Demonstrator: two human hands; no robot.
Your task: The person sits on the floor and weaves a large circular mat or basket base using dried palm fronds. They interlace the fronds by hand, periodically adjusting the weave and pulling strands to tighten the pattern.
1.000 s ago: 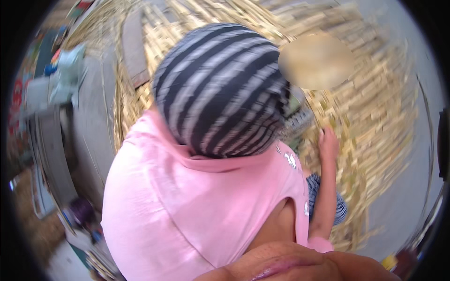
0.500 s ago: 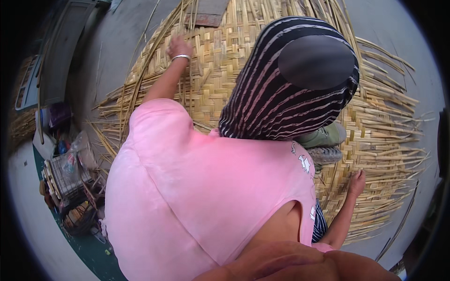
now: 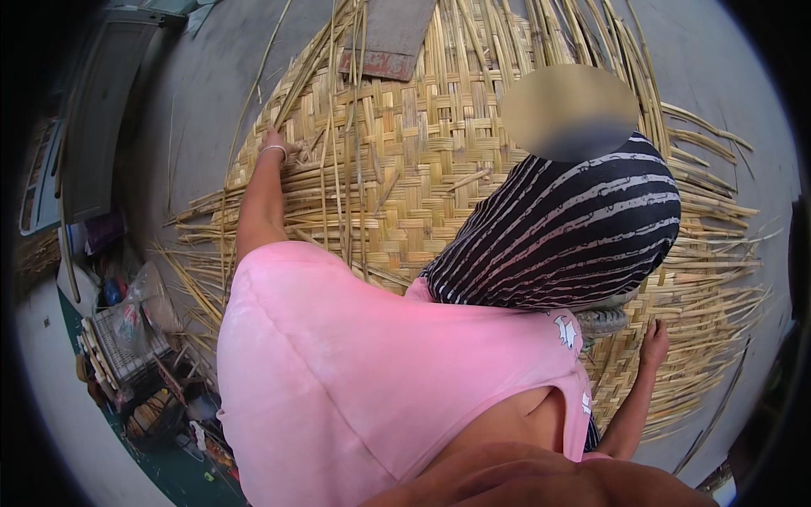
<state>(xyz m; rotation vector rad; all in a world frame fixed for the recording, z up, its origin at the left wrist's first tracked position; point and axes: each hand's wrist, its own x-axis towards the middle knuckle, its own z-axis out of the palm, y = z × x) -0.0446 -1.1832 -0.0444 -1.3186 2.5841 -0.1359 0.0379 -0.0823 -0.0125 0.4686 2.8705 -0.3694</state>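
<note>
A large mat [image 3: 397, 182] woven from flat yellowish reed strips spreads under me, its loose strip ends fanning out at the sides. At the far left of the weave, my left hand [image 3: 277, 145], with a silver bangle on the wrist, is closed around long loose reed strips [image 3: 314, 72] that run away toward the far edge. My right hand [image 3: 655, 342] is low at the right, its fingers curled against the mat beside my shoe [image 3: 602, 321]; whatever is inside them is hidden. My bent knee in striped cloth [image 3: 583, 228] covers the middle right of the mat.
A flat board [image 3: 389, 38] with a reddish end lies on the far part of the mat. To the left are a wire basket [image 3: 127, 317], a plastic bag [image 3: 156, 296] and assorted clutter. A grey cabinet-like panel [image 3: 89, 118] stands at the upper left. Grey floor surrounds the mat.
My left hand has moved left and nearer, from the upright strips to the long loose ones. My knee has shifted right and nearer, uncovering more weave. My right hand has moved only slightly.
</note>
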